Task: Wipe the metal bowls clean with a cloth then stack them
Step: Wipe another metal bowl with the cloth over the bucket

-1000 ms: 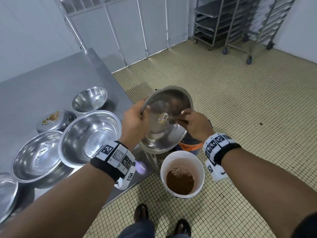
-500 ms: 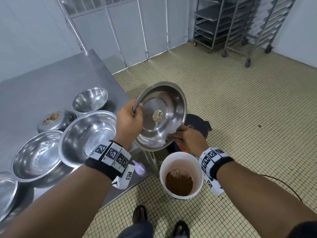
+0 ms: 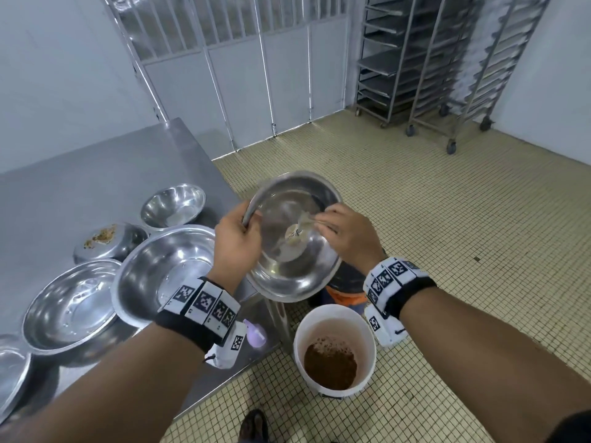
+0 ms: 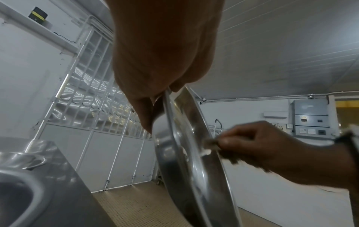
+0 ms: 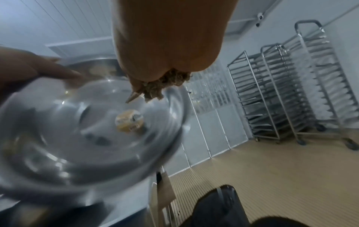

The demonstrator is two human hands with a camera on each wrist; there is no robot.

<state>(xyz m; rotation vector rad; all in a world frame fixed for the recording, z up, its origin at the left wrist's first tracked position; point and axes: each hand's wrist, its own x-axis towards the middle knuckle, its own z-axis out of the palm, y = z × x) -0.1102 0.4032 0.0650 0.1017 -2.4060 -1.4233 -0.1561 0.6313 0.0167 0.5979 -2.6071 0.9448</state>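
My right hand (image 3: pixel 347 233) has come up from the bowl's lower rim to its middle, rubbing a crumpled cloth (image 5: pixel 165 86) there, pinched tight in my grip. My left hand (image 3: pixel 236 241) clamps the far-left rim of the tilted metal bowl (image 3: pixel 294 266), held off the desk's right edge above one white bucket (image 3: pixel 334 346) of brown powder. On the desk (image 3: pixel 96 174) lie five more bowls (image 3: pixel 163 273), one upside down. Two wheeled racks (image 3: pixel 447 59) stand far right.

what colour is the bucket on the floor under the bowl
The round plastic bucket is white, with brown powder inside; the head view shows it best.
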